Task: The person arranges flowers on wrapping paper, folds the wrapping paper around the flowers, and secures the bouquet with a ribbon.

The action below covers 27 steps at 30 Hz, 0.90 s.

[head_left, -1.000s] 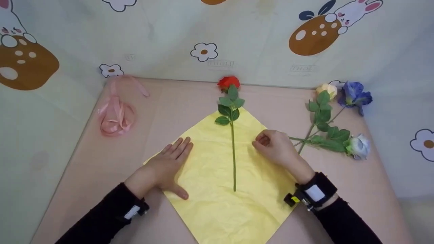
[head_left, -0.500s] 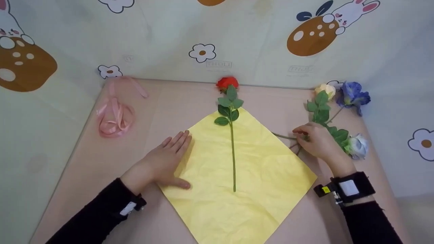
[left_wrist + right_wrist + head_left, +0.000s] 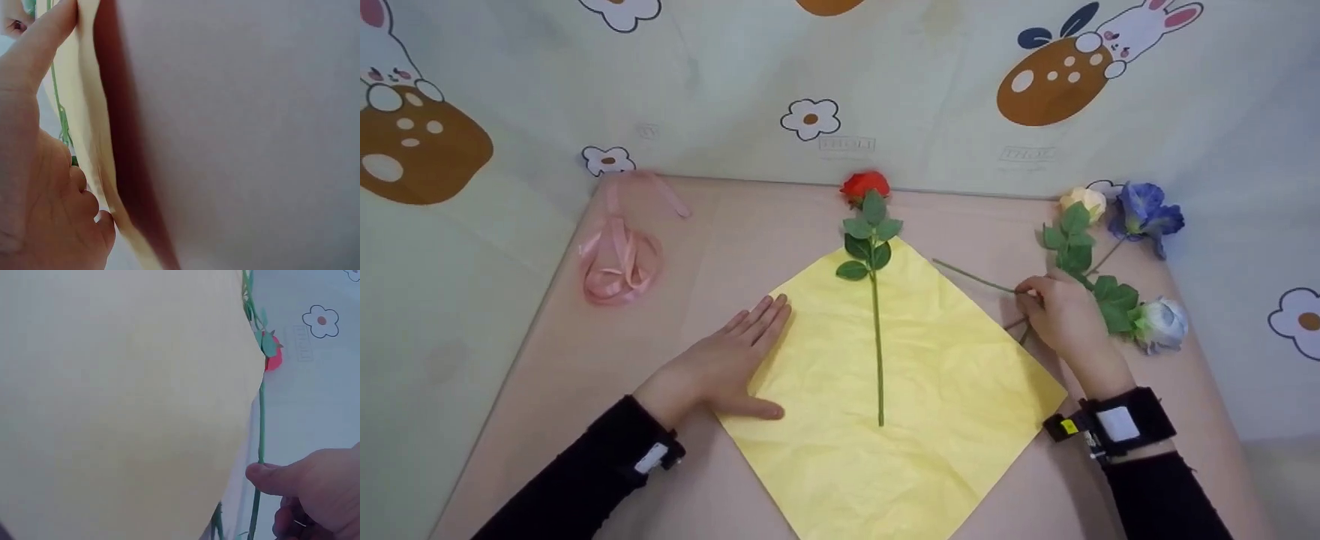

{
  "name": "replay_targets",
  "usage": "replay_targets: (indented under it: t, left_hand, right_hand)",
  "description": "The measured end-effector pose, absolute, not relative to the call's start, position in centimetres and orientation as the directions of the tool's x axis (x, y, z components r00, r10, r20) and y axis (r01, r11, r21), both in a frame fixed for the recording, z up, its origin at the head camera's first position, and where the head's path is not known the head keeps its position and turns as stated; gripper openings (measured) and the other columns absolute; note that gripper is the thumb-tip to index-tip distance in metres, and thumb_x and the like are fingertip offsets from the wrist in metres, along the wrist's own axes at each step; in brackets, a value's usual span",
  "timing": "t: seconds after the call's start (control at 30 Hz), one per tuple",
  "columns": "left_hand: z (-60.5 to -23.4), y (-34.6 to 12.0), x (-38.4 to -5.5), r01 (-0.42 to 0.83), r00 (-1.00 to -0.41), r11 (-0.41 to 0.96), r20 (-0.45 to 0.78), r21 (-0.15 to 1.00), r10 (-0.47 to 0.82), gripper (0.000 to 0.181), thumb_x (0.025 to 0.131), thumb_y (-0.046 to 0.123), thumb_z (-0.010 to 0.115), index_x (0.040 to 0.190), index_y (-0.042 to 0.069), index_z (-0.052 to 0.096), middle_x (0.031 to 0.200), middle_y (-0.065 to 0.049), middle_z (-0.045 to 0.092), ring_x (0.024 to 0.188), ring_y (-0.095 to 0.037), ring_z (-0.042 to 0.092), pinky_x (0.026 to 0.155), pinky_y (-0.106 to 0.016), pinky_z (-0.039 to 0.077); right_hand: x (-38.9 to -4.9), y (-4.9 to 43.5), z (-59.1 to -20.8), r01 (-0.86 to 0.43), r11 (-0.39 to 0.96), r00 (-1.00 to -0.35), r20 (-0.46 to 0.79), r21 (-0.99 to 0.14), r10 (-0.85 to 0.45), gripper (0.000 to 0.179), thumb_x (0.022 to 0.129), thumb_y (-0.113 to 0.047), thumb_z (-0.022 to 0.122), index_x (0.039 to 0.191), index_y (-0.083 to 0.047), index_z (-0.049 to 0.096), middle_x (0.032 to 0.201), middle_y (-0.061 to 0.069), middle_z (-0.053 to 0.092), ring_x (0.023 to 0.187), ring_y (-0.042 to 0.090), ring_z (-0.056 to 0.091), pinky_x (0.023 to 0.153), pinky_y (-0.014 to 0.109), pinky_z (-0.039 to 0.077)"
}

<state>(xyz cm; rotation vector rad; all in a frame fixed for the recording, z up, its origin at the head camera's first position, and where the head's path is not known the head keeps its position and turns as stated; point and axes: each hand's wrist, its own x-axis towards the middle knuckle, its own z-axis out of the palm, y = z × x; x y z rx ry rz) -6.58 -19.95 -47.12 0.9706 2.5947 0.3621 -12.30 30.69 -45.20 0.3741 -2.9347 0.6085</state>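
A sheet of yellow paper lies with one corner toward the far side, and a red rose rests lengthwise on it, its bloom past that corner. My left hand lies flat with spread fingers on the paper's left edge. Right of the sheet, my right hand pinches the stem of a pale blue-white rose. The right wrist view shows thumb and fingers on that green stem. A cream rose and a blue-purple flower lie beyond this hand, their stems partly hidden by it.
A loosely coiled pink ribbon lies at the back left of the pink table. Behind and beside the table hangs a pale printed cloth.
My right hand has left the paper's right side, moved to the flowers and taken hold of the white rose's stem. The stem's free end has swung away from me. My left hand stays on the paper.
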Motion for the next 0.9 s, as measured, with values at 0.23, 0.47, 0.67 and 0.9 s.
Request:
replay_targets:
  t: [0.23, 0.47, 0.67, 0.9]
  left_hand:
    - [-48.0, -20.2, -6.5, 0.558, -0.706, 0.743, -0.258, 0.370, 0.659, 0.131, 0.091, 0.075, 0.070, 0.172, -0.005, 0.006, 0.181, -0.024, -0.002, 0.168, -0.041, -0.001, 0.134, -0.057, 0.010]
    - [-48.0, -20.1, -6.3, 0.545, -0.714, 0.759, -0.277, 0.356, 0.643, 0.130, 0.091, 0.076, 0.068, 0.173, -0.005, 0.006, 0.182, -0.024, -0.003, 0.168, -0.041, -0.001, 0.134, -0.057, 0.009]
    - [-48.0, -20.0, -6.3, 0.545, -0.716, 0.763, -0.282, 0.348, 0.639, 0.130, 0.090, 0.076, 0.068, 0.173, -0.005, 0.007, 0.182, -0.024, -0.002, 0.168, -0.042, 0.000, 0.134, -0.057, 0.010]
    - [-48.0, -20.1, -6.3, 0.546, -0.713, 0.759, -0.279, 0.354, 0.643, 0.130, 0.090, 0.075, 0.068, 0.173, -0.005, 0.008, 0.182, -0.024, -0.002, 0.168, -0.042, 0.000, 0.134, -0.058, 0.010]
  right_hand:
    - [-11.0, 29.7, -42.5, -0.195, 0.875, -0.949, 0.311, -0.443, -0.054, 0.020, 0.110, -0.011, 0.064, 0.119, 0.003, 0.075, 0.090, 0.020, 0.078, 0.070, 0.036, 0.075, 0.057, 0.040, 0.055]
    - [-9.6, 28.3, -40.2, -0.046, 0.772, -0.970, 0.214, -0.634, 0.117, 0.046, 0.114, -0.044, 0.055, 0.127, -0.003, 0.071, 0.104, 0.012, 0.080, 0.071, 0.004, 0.073, 0.057, 0.012, 0.051]
    - [-8.0, 27.2, -38.1, -0.052, 0.669, -0.965, 0.209, -0.741, 0.157, 0.044, 0.112, -0.044, 0.062, 0.125, -0.003, 0.073, 0.106, 0.013, 0.079, 0.075, -0.001, 0.072, 0.064, 0.014, 0.058]
    - [-7.0, 25.7, -37.1, -0.104, 0.583, -0.983, 0.173, -0.806, 0.064, 0.028, 0.109, -0.024, 0.071, 0.122, 0.000, 0.075, 0.106, 0.015, 0.080, 0.081, 0.008, 0.077, 0.073, 0.018, 0.061]
